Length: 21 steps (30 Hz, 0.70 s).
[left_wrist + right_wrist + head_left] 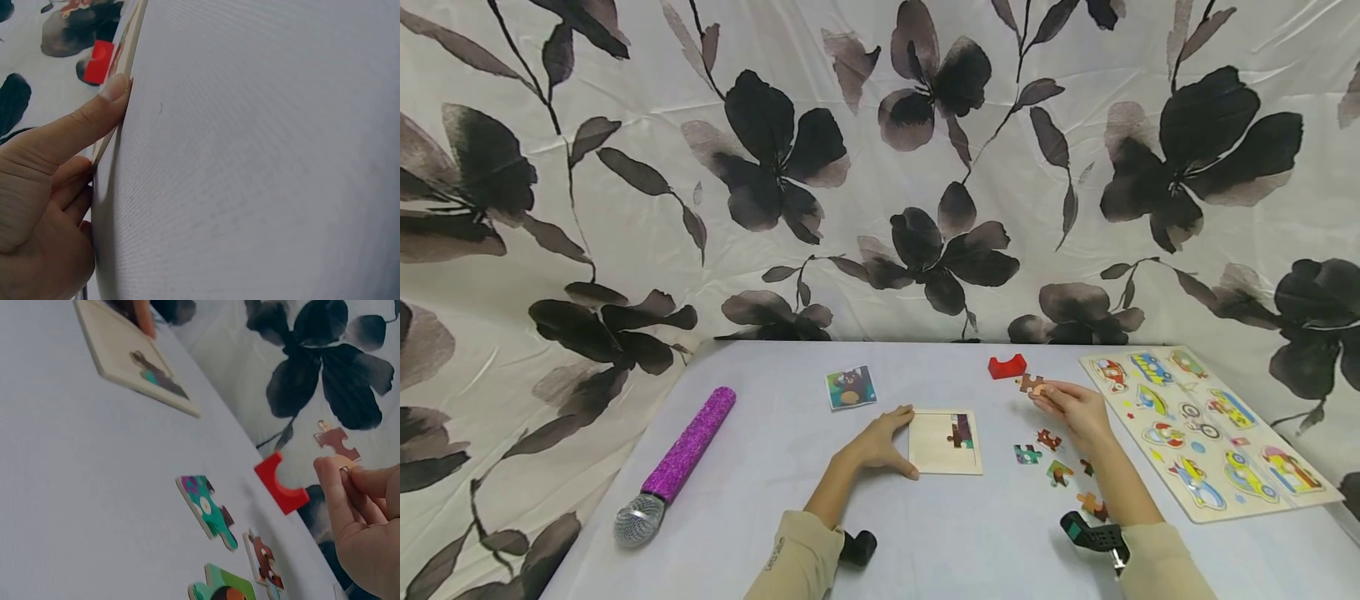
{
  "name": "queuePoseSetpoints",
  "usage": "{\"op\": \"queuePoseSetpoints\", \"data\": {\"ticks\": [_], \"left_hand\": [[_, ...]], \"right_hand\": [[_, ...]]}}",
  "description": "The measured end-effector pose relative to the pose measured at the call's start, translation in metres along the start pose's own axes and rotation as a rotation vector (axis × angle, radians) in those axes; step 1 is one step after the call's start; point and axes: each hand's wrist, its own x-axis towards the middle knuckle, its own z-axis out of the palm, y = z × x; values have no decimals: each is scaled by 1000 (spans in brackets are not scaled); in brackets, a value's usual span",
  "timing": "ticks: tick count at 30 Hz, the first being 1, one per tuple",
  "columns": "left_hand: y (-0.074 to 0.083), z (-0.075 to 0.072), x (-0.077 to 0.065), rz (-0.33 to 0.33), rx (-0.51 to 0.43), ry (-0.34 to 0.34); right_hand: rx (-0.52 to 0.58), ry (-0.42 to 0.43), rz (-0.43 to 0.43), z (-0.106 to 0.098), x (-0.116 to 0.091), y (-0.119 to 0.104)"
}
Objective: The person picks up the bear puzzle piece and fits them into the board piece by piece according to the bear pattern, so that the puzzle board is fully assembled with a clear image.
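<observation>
My left hand (pixel 876 442) holds the left side of a small wooden puzzle tray (pixel 928 457), thumb at its near corner and fingers at its far corner. In the left wrist view the thumb (pixel 103 106) presses the tray's edge. A few joined pieces (pixel 961 432) lie at the tray's right side. Above the table, right of the tray, my right hand (pixel 1078 412) pinches a brown puzzle piece (pixel 337 442) between thumb and fingertips. Loose pieces lie below it, among them a teal one (pixel 206 509), a brown one (pixel 1048 440) and a green one (pixel 1060 473).
A red notched block (pixel 1007 367) sits at the back, near the right hand. On the right lies a large picture board (pixel 1210 442) of vehicles. A small picture card (pixel 852 387) is behind the left hand. A glittery purple microphone (pixel 688 446) lies at left.
</observation>
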Motion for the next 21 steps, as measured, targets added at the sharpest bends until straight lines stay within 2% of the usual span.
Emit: {"op": "queuePoseSetpoints", "data": {"ticks": [6,11,14,19,21], "left_hand": [[-1,-1,0,5,-6,5],[-1,0,1,6,-2,6],[-1,0,0,5,0,5],[0,0,-1,10,-5,5],[0,0,-1,12,-8,5]], "right_hand": [[34,7,-15,11,-3,2],[-3,-51,-71,17,-4,5],[-124,-93,-128,22,-5,10],[-415,-111,-241,35,-5,21],[-463,-106,-267,43,-5,25]]}}
